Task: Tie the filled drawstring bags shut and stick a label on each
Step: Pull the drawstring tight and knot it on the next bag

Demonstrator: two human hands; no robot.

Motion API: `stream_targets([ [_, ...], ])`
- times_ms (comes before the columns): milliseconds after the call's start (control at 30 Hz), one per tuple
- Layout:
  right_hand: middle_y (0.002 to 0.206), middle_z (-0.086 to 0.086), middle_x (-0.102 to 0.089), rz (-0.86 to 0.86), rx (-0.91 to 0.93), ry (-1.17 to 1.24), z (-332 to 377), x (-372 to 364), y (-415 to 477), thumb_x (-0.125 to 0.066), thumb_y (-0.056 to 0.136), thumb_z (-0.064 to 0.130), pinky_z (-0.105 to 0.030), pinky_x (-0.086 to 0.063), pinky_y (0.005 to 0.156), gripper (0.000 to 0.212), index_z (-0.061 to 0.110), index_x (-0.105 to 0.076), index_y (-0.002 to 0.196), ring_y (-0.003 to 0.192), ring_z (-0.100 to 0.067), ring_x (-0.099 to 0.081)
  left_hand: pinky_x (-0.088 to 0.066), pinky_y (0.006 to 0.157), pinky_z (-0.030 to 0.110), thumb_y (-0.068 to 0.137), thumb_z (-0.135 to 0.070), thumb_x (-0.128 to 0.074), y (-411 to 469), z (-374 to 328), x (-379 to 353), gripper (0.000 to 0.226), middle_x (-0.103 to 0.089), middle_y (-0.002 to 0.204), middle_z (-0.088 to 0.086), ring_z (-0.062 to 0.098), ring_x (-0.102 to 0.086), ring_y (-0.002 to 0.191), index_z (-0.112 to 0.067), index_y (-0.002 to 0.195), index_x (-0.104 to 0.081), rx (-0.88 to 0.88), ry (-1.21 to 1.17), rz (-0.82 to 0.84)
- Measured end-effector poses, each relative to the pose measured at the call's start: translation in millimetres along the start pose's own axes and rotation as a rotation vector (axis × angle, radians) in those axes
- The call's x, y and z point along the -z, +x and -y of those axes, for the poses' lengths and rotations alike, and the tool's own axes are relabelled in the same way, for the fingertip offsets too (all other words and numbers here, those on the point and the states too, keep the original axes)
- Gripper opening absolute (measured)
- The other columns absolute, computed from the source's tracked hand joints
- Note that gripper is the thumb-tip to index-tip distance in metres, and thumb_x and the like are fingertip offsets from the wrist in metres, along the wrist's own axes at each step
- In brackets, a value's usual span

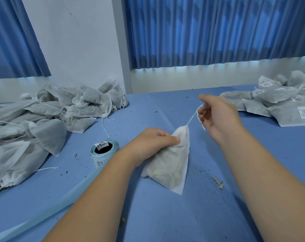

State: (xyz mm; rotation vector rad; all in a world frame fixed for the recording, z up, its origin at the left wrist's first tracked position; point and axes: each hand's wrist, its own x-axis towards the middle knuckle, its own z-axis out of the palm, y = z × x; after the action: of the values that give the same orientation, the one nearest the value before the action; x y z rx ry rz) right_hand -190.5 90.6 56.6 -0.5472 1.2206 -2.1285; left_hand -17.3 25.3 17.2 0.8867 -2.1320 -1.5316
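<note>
While the left hand (155, 142) is gripping the filled drawstring bag (171, 159) mid-worktop to anchor it, the right hand (218, 114) is pinching the drawstring (191, 118), pulling it taut to cinch the mouth closed.

On the desk (165, 215), a heap of unlabelled bags (43, 116) lies far left, a pile of labelled bags (279, 103) far right, the label roll (103, 151) left of the centre bag (172, 159), and curtains (209, 28) hang behind.
</note>
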Motion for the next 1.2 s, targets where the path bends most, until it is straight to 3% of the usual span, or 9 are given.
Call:
stream_targets([
  [200,0.054,0.007,-0.049,0.239,0.197,-0.184,-0.3,-17.4,-19.3,-0.072,0.084,0.014,-0.024,-0.039,0.049,0.031,0.020,-0.047,0.066,0.049,-0.013,-0.053,-0.034,0.053,0.025,0.086,-0.043,-0.066,9.9,6.0,-1.6,0.034,-0.047,0.055,-0.007,0.012,-0.044,0.052,-0.023,0.063,-0.051,-0.009,0.026,-0.351],
  [400,0.053,0.015,-0.052,0.512,0.433,-0.819,-20.2,-24.3,-31.8,-0.075,0.078,0.015,-0.013,-0.037,0.050,0.029,0.021,-0.051,0.062,0.050,-0.003,-0.048,-0.037,0.057,0.029,0.087,-0.047,-0.060,13.0,9.8,10.5,0.033,-0.054,0.069,0.003,0.017,-0.049,0.061,-0.016,0.076,-0.060,0.044,-0.103,-0.564],
  [533,0.071,0.013,-0.057,0.641,0.524,-1.160,-32.1,-23.0,-35.3,-0.073,0.079,0.019,-0.010,-0.036,0.059,0.018,0.023,-0.059,0.069,0.061,0.008,-0.049,-0.037,0.056,0.029,0.088,-0.043,-0.059,14.8,11.0,14.2,0.031,-0.051,0.069,0.006,0.019,-0.048,0.061,-0.014,0.076,-0.058,0.064,-0.166,-0.590],
  [633,0.080,0.012,-0.058,0.659,0.535,-1.194,-34.0,-22.6,-34.5,-0.074,0.081,0.022,-0.011,-0.036,0.064,0.013,0.025,-0.064,0.073,0.067,0.010,-0.050,-0.038,0.062,0.031,0.088,-0.042,-0.058,16.3,14.2,15.7,0.027,-0.052,0.073,0.007,0.017,-0.049,0.066,-0.016,0.080,-0.060,0.057,-0.173,-0.568],
  [733,0.090,0.007,-0.059,0.654,0.561,-1.246,-34.9,-22.6,-32.7,-0.072,0.083,0.023,-0.025,-0.044,0.075,0.008,0.028,-0.069,0.077,0.069,0.002,-0.049,-0.038,0.068,0.032,0.087,-0.043,-0.059,15.6,15.1,15.1,0.026,-0.054,0.075,0.006,0.017,-0.051,0.070,-0.017,0.084,-0.062,0.045,-0.214,-0.517],
  [933,0.100,0.005,-0.053,0.657,0.586,-1.315,-37.1,-18.4,-27.3,-0.064,0.088,0.021,-0.030,-0.045,0.080,0.018,0.033,-0.075,0.096,0.067,0.004,-0.042,-0.042,0.074,0.036,0.068,-0.040,-0.064,11.3,11.3,11.0,0.050,-0.060,0.083,0.010,0.022,-0.058,0.078,0.000,0.099,-0.067,0.017,-0.331,-0.372],
  [1000,0.101,0.008,-0.053,0.650,0.595,-1.311,-36.8,-17.2,-25.5,-0.062,0.088,0.019,-0.028,-0.044,0.078,0.023,0.033,-0.075,0.099,0.066,0.006,-0.042,-0.045,0.075,0.038,0.072,-0.029,-0.065,9.9,10.9,11.0,0.045,-0.063,0.083,0.012,0.023,-0.061,0.079,0.006,0.101,-0.066,0.000,-0.386,-0.371],
  [1100,0.103,0.012,-0.051,0.660,0.600,-1.295,-37.0,-17.2,-25.5,-0.059,0.090,0.016,-0.025,-0.041,0.074,0.028,0.035,-0.075,0.104,0.065,0.008,-0.042,-0.046,0.077,0.039,0.084,-0.015,-0.062,6.8,10.5,11.6,0.017,-0.065,0.082,0.015,0.026,-0.063,0.080,0.000,0.089,-0.067,-0.019,-0.460,-0.386],
  [1200,0.103,0.013,-0.050,0.679,0.611,-1.285,-38.4,-19.6,-27.5,-0.057,0.089,0.015,-0.025,-0.041,0.073,0.032,0.037,-0.074,0.105,0.066,0.009,-0.043,-0.049,0.072,0.035,0.080,-0.018,-0.064,-0.2,5.9,13.2,0.015,-0.067,0.078,0.012,0.024,-0.064,0.076,-0.004,0.083,-0.067,-0.024,-0.471,-0.402],
])
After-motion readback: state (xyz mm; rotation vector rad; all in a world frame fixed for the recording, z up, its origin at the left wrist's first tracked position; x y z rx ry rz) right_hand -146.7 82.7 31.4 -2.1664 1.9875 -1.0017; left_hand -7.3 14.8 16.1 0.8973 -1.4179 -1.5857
